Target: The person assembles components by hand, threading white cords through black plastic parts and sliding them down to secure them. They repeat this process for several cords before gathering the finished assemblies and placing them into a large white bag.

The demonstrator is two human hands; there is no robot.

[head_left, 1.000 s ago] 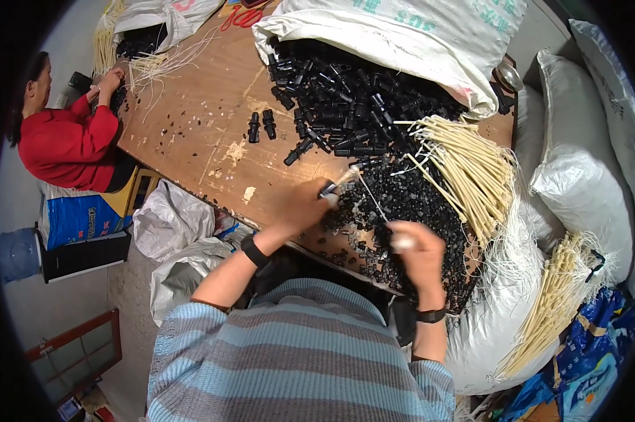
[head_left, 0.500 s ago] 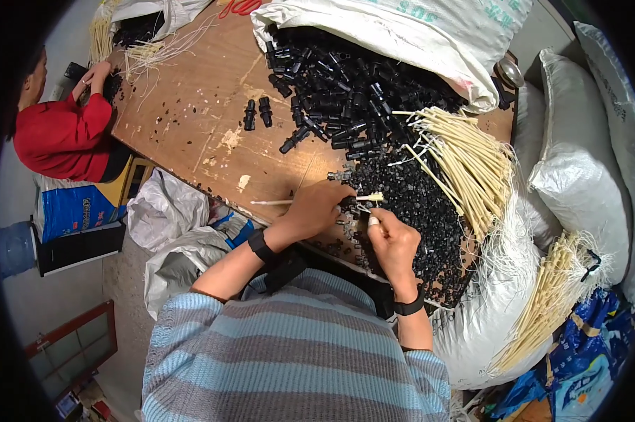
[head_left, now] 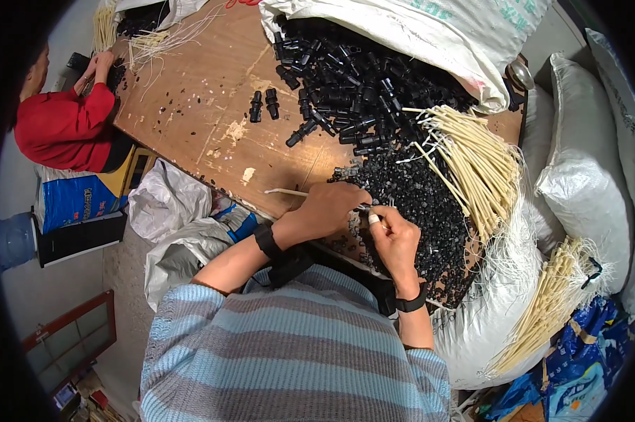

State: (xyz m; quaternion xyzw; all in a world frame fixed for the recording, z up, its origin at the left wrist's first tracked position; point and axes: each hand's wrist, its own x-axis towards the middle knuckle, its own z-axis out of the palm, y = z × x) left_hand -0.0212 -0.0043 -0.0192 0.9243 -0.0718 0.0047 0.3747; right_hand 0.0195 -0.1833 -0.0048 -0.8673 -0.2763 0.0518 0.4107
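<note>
My left hand (head_left: 326, 209) is closed around a thin cream-coloured stick (head_left: 287, 191), whose pale end juts out to the left. The stick's other end is hidden by the fingers. Right beside it, my right hand (head_left: 397, 243) is pinched, with a white covering (head_left: 373, 219) on one digit. The fingertips of both hands meet, and what the right one grips is too small to make out. Both hands are over the table's near edge, by a spread of small black pieces (head_left: 416, 211). A bundle of similar cream sticks (head_left: 475, 169) with white strings lies beyond them.
A heap of black plastic fittings (head_left: 359, 91) spills from a white woven sack (head_left: 430, 35) onto the wooden table (head_left: 205, 84). Full sacks (head_left: 577, 155) stand at the right, another stick bundle (head_left: 542, 302) on one. A person in red (head_left: 64, 130) works at the far left.
My hands have come together, and the stick's right end, which showed between them, is now hidden. The left hand has shifted slightly right. The whole view has moved a little.
</note>
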